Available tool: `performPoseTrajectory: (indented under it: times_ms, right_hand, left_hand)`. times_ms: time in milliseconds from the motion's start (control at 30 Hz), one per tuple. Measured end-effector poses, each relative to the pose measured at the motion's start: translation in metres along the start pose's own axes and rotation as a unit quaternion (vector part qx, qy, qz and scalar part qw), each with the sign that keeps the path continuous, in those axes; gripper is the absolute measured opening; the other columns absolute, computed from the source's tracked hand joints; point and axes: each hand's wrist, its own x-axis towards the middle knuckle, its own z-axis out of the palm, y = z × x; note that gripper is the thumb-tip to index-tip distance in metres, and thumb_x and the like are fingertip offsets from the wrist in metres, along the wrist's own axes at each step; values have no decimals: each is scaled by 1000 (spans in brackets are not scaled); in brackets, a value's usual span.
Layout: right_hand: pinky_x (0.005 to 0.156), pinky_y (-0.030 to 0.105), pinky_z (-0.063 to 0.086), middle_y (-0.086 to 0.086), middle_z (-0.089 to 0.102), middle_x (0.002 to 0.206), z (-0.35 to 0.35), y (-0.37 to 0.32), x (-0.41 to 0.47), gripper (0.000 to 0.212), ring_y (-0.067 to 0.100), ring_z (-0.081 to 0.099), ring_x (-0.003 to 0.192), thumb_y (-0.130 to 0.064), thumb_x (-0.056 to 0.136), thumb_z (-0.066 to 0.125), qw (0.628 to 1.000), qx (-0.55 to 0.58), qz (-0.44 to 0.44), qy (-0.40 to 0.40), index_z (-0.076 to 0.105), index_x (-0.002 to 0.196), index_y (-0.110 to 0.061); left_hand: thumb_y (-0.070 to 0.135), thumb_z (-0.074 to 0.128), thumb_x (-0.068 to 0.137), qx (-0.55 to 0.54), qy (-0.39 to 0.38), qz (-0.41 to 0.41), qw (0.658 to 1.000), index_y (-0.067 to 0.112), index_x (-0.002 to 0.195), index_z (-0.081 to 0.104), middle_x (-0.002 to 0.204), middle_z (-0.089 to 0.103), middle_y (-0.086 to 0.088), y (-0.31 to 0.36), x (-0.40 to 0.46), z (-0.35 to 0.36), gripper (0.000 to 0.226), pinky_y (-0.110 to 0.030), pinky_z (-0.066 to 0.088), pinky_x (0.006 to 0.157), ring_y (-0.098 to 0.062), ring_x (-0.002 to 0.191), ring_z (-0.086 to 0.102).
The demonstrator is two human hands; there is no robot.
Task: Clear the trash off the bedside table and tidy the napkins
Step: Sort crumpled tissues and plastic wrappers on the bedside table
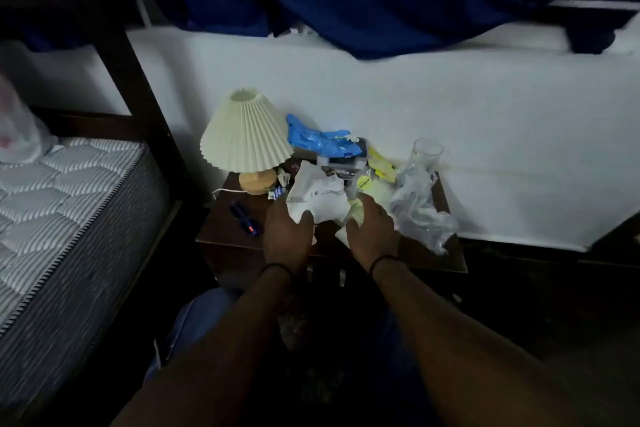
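Note:
The dark wooden bedside table [221, 222] is covered in litter. A crumpled white napkin or paper [317, 196] lies in the middle, and my left hand [285, 229] rests on its near edge with the thumb pressed on it. My right hand [372, 227] covers a pale paper piece [356, 210] beside it, fingers curled over it. Behind lie a blue plastic wrapper [317, 139], a yellow wrapper [379, 161], a grey box [341, 163] and a crumpled clear plastic bag [420, 210] to the right.
A pleated cream lamp [246, 135] stands at the table's back left, its cord trailing. A small blue object [244, 213] lies at the front left. A clear glass [426, 152] stands at the back right. A mattress [62, 204] lies to the left, a white wall behind.

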Motion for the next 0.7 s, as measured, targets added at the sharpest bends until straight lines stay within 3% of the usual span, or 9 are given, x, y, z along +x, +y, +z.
performPoseTrajectory:
  times_ms: [67,133,200,267,333,400,500,633,700]
  right_hand:
    - [105,48,42,5,52,139,12,1,15,50,30,49,127,-23,89,54,997,71,19,-16,48,137,-35]
    - [108,41,41,1,53,138,27,5,27,45,22,49,127,-19,90,55,988,147,47,-31,55,132,-34]
    - [106,30,42,-2,58,133,40,10,35,39,16,53,123,-16,90,55,981,185,49,-19,62,126,-32]
    - [102,25,42,-2,61,127,51,15,41,33,15,55,119,-16,91,55,979,199,44,-9,68,118,-31]
    - [103,33,45,1,61,123,61,18,47,30,22,57,114,-16,92,54,980,194,51,-8,71,109,-35]
    - [99,43,47,4,59,123,69,15,54,29,27,56,114,-18,91,55,983,174,56,-6,73,100,-38]
    - [97,45,47,-2,61,119,73,14,63,25,22,57,111,-22,89,57,983,170,67,-5,72,98,-40]
    - [104,43,45,-13,65,120,74,14,68,22,11,58,116,-28,86,61,955,269,124,-17,71,104,-34]
    - [103,40,47,-14,67,117,73,11,69,24,7,59,112,-26,85,62,948,294,121,-1,71,107,-29]
  left_hand:
    - [21,62,82,-16,35,0,999,12,127,57,126,60,-7,-11,10,7,46,-39,44,102,-24,119,54]
    - [18,65,83,-11,69,-29,997,10,120,59,118,63,-7,-25,16,13,38,-35,46,95,-26,113,57]
    - [21,66,82,-25,96,-69,993,11,116,60,111,62,-4,-29,24,19,36,-29,43,89,-27,109,58]
    - [32,64,82,9,90,-78,993,15,122,58,117,62,-2,-31,36,24,44,-35,45,95,-26,114,56]
    - [48,58,77,74,76,-80,991,24,132,54,128,60,-1,-34,47,23,60,-42,44,101,-24,121,53]
    - [51,56,74,74,64,-68,993,28,133,56,130,60,0,-38,57,21,63,-40,43,102,-22,122,54]
    - [45,63,81,23,15,-79,996,26,135,56,132,61,3,-46,71,18,57,-40,44,105,-17,123,55]
    - [29,69,85,-67,-61,-127,988,21,142,47,133,62,-5,-51,76,23,62,-42,44,107,-18,124,56]
    - [22,69,86,-66,-57,-122,989,15,143,47,133,61,-7,-50,75,26,61,-42,43,107,-19,124,57]
